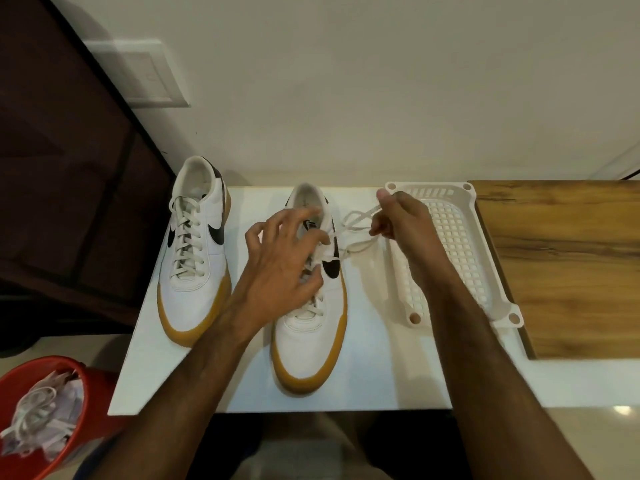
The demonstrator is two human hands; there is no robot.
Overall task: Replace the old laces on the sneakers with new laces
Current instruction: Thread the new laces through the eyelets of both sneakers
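Note:
Two white sneakers with gum soles and dark swooshes stand on a white board (374,375). The left sneaker (195,258) is fully laced. My left hand (284,265) hovers over the right sneaker (310,344), fingers spread and bent over its upper eyelets; I cannot tell whether it pinches the lace. My right hand (398,216) is right of that shoe and pinches the loose white lace (356,230), which loops from the eyelets to my fingers.
A white perforated plastic tray (464,244) lies on the right of the board, partly under my right forearm. A wooden surface (568,265) sits further right. A red bucket (72,445) holding old laces and scraps stands at the lower left. Dark furniture is on the left.

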